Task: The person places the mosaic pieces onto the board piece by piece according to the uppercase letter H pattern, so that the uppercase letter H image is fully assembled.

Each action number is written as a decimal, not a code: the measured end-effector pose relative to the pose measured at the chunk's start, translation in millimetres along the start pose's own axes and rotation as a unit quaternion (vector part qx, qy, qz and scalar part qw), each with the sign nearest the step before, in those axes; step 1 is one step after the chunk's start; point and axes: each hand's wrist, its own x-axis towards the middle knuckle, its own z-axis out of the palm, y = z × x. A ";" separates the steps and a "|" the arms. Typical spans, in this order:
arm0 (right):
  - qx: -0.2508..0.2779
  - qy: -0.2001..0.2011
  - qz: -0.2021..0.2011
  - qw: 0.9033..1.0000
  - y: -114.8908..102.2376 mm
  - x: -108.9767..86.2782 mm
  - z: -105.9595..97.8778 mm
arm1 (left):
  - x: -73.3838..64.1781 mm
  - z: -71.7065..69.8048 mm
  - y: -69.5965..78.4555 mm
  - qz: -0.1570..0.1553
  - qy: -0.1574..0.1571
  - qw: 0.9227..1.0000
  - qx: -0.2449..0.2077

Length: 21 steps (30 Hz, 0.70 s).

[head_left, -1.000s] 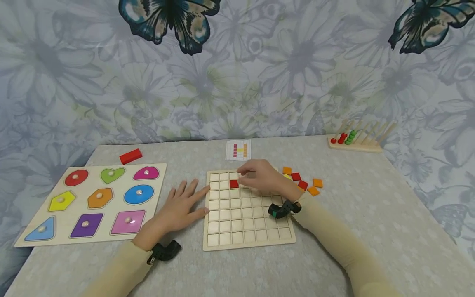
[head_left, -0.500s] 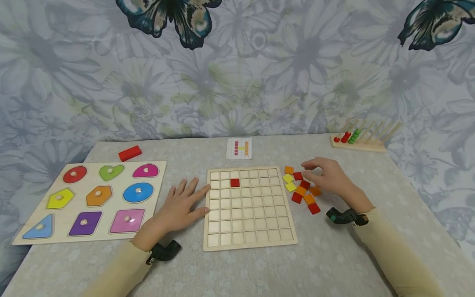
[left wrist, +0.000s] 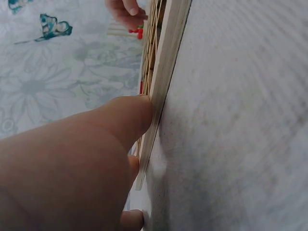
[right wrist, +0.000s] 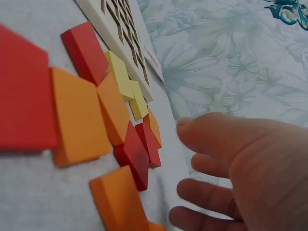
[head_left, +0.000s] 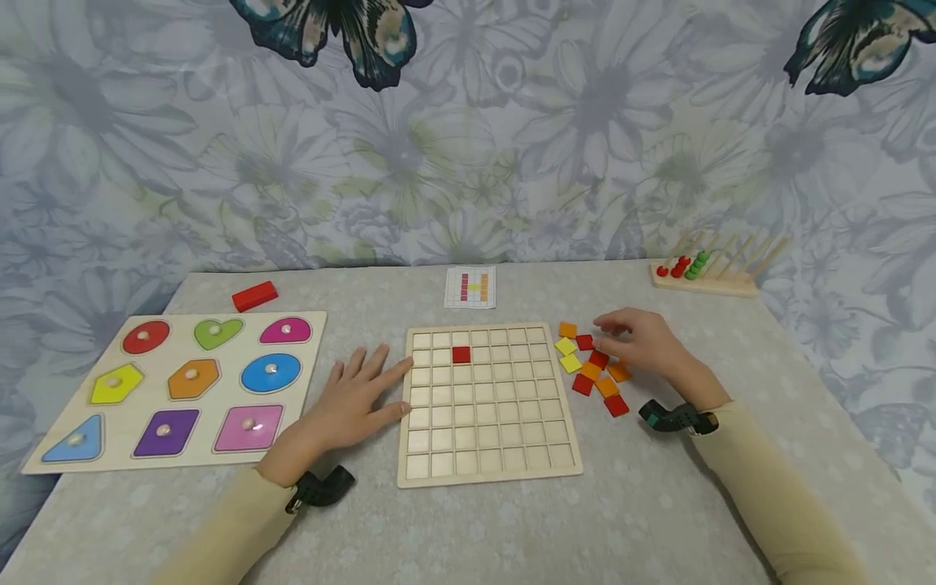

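Note:
A square wooden grid board (head_left: 468,418) lies in the middle of the table, with one red square tile (head_left: 461,355) in a cell near its top. My left hand (head_left: 351,406) is spread flat at the board's left side, thumb and index finger touching its edge. In the left wrist view, the thumb (left wrist: 130,113) presses against that wooden edge. Right of the board, loose red, orange and yellow (head_left: 569,363) tiles lie in a pile. My right hand (head_left: 643,341) hovers at the pile's right side, fingers loosely bent. The right wrist view shows nothing between thumb and fingers.
A knobbed shape puzzle (head_left: 208,422) lies at the left, with a red block (head_left: 254,296) behind it. Behind the board is a small pattern card (head_left: 470,288). A wooden peg stand (head_left: 705,283) with red and green beads stands at the back right.
My right hand has moved right, from over the board beside the red tile to the loose tiles. The left hand has stayed at the board's edge.

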 end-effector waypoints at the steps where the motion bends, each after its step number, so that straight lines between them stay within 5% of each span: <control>1: -0.002 -0.003 0.001 1.000 -0.5 2.1 1.4 | 0.3 -0.5 0.2 -0.001 0.000 1.000 0.001; 14: -0.056 -0.015 -0.008 0.998 -1.6 6.7 16.6 | 0.3 0.3 1.3 -0.004 -0.004 1.000 -0.002; 21: -0.044 -0.008 -0.001 0.999 2.1 4.7 19.8 | -0.2 0.7 2.2 -0.003 -0.003 1.000 -0.009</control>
